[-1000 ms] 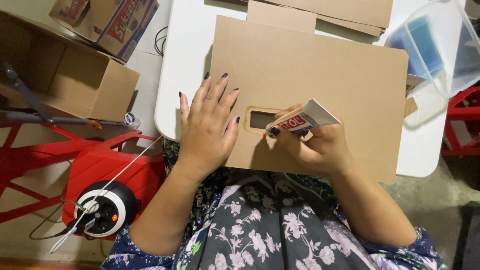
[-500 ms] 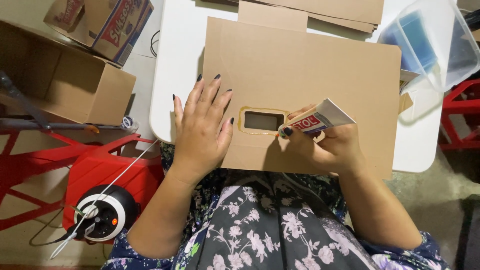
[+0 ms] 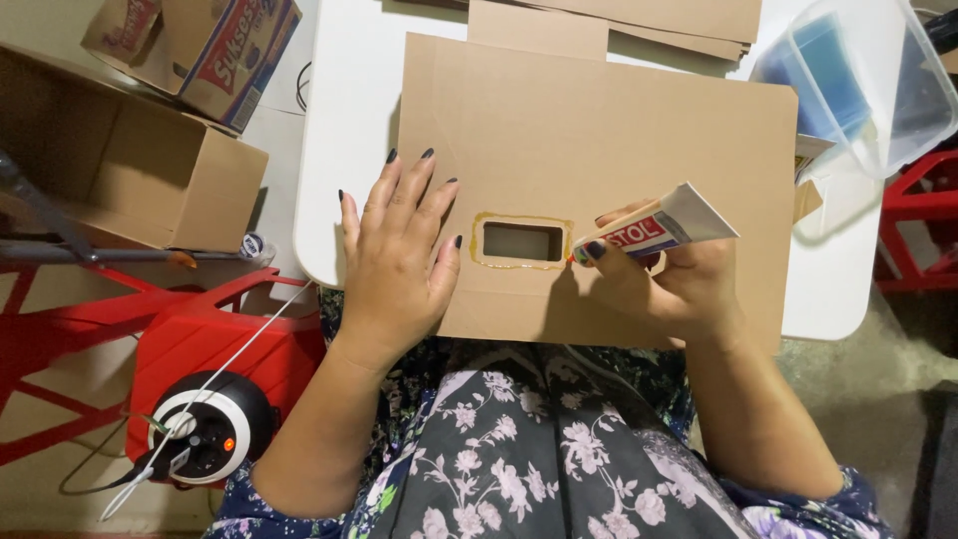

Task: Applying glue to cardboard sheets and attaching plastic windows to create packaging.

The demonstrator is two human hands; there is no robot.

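A flat brown cardboard sheet (image 3: 619,130) lies on a white table (image 3: 344,150). It has a small rectangular window (image 3: 522,241) cut in it, ringed by a shiny line of yellowish glue. My left hand (image 3: 399,250) rests flat on the sheet, fingers spread, just left of the window. My right hand (image 3: 669,284) grips a white and red glue tube (image 3: 654,228), whose tip touches the sheet at the window's right edge.
An open cardboard box (image 3: 130,170) stands at the left, with printed boxes (image 3: 215,45) behind it. A red stand (image 3: 215,349) with a black and white reel (image 3: 205,429) sits lower left. A clear plastic tub (image 3: 868,80) is at the upper right. More cardboard sheets (image 3: 649,20) lie at the table's far edge.
The glue tube's tip has shifted from the window's lower right corner to its right edge. My left hand stays flat on the sheet.
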